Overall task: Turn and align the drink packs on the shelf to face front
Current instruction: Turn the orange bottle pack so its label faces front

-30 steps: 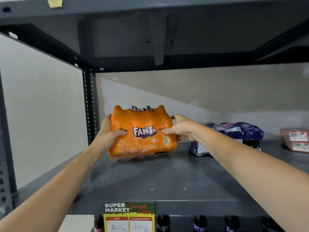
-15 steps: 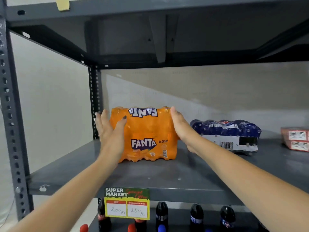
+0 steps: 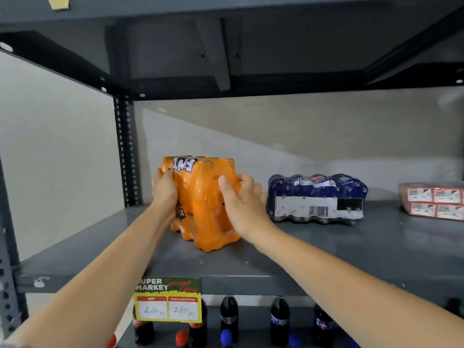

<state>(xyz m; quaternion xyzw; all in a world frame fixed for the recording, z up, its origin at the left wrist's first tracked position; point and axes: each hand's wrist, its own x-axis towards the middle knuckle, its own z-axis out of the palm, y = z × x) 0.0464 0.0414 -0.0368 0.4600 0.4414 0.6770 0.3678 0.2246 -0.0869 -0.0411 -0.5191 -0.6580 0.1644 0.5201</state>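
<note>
An orange Fanta pack (image 3: 203, 197) stands upright on the grey shelf (image 3: 326, 252), turned so one corner points at me and its logo side faces left. My left hand (image 3: 164, 190) grips its left side, partly covering the logo. My right hand (image 3: 242, 204) grips its right side. A dark blue drink pack (image 3: 316, 198) lies on its side to the right, its white barcode label facing front.
A red-and-white carton pack (image 3: 433, 203) sits at the far right of the shelf. A perforated upright post (image 3: 125, 151) stands at the back left. A price tag (image 3: 168, 300) hangs on the shelf's front edge. Dark soda bottles (image 3: 280, 321) line the shelf below.
The Fanta pack was lowered onto the shelf facing front, then rotated so its logo side now faces left. Both hands moved from flat against its sides to gripping it.
</note>
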